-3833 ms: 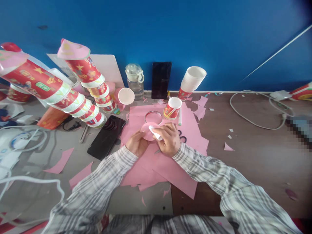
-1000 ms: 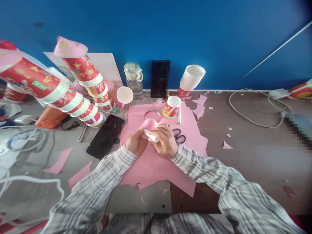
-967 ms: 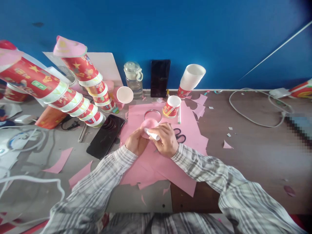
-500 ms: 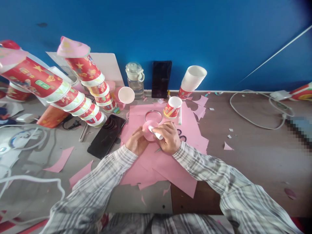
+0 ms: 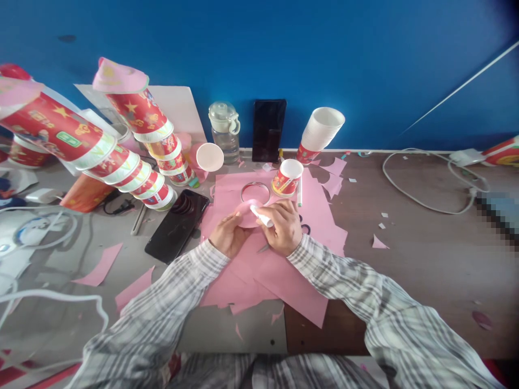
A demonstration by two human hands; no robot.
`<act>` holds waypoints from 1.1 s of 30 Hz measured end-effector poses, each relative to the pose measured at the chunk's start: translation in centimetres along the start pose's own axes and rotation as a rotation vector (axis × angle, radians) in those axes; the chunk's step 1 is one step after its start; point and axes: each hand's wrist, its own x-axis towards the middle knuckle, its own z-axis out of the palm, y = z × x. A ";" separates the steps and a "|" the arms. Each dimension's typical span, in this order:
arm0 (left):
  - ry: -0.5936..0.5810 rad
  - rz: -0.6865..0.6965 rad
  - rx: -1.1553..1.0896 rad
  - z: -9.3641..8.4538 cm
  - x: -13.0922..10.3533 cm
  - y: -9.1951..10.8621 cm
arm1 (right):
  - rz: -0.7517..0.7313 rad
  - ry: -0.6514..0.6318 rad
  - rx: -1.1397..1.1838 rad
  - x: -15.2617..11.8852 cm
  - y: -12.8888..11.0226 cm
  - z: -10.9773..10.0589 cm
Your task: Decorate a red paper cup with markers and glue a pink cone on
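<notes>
My left hand [image 5: 230, 234] pinches the lower left edge of a round pink paper piece [image 5: 245, 215]. In my right hand [image 5: 284, 227] is a white marker [image 5: 263, 217], its tip over the right part of that piece. Pink paper sheets [image 5: 292, 286] lie beneath both hands. Just behind the round piece rests a clear ring [image 5: 255, 192]. A red and white paper cup [image 5: 287, 178] stands behind my right hand, with a white pen [image 5: 299, 193] beside it. Scissors [image 5: 305, 229] lie partly hidden under my right hand.
Two towers of red cups [image 5: 133, 170] stand at the left, near a black phone [image 5: 177, 226]. Along the blue wall are a bottle [image 5: 225, 135], an upright phone [image 5: 269, 131] and stacked cups [image 5: 321, 132]. A white cable [image 5: 425, 209] loops at the right.
The marker's tip has shifted slightly right and up on the round piece, and my right hand has turned a little with it. The round piece looks more tilted.
</notes>
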 end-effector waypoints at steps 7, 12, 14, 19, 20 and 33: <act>0.052 0.026 -0.037 0.2 -0.1 -0.1 | -0.072 -0.033 0.083 0.0 -0.9 0.1; 0.030 0.007 -0.004 0.2 -0.1 -0.1 | 0.020 0.007 0.033 0.1 -0.7 0.1; 0.048 0.019 -0.011 0.1 0.0 -0.1 | -0.042 -0.016 0.071 0.1 -0.8 0.1; 0.017 0.020 -0.018 0.0 0.0 -0.1 | -0.011 -0.003 0.040 0.2 -0.5 0.0; 0.010 0.017 -0.015 0.1 0.0 -0.1 | 0.018 0.014 0.029 0.3 -0.4 -0.1; 0.000 0.019 -0.023 -0.2 0.0 -0.2 | -0.033 0.010 0.098 0.3 -0.6 0.0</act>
